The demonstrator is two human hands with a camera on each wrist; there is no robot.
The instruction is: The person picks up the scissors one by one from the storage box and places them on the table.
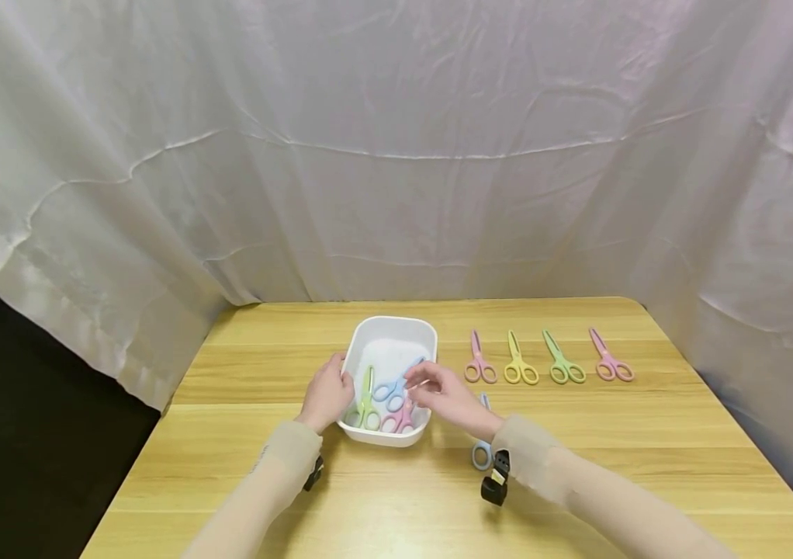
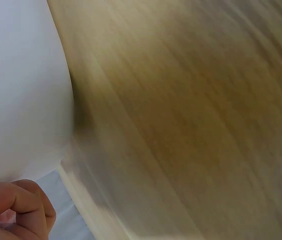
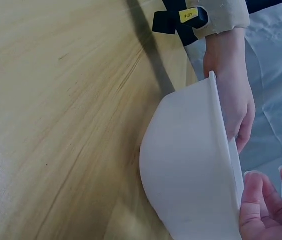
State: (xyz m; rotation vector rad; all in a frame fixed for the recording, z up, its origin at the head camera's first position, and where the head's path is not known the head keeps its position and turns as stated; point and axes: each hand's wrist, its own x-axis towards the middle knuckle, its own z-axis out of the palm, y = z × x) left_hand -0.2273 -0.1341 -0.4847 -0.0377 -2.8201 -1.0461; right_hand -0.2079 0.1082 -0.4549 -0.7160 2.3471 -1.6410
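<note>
A white plastic tub [image 1: 391,341] stands on the table with green scissors [image 1: 367,404], blue scissors [image 1: 399,386] and pink scissors [image 1: 406,415] inside. At its left side, my left hand [image 1: 327,394] grips the rim, thumb on the inner side. My right hand [image 1: 451,397] hovers over the tub's right rim, near the blue and pink scissors. In the right wrist view, the fingers [image 3: 261,200] of that hand are bent beside the rim, with the thumb apart and nothing between them. Another pair of blue scissors [image 1: 483,445] lies on the table, partly hidden under my right wrist.
Right of the tub, a row on the wooden table [image 1: 648,458] holds mauve-pink scissors [image 1: 477,359], yellow scissors [image 1: 517,359], green scissors [image 1: 560,359] and pink scissors [image 1: 607,358]. A pale curtain [image 1: 396,217] hangs behind the table's back edge and along both sides.
</note>
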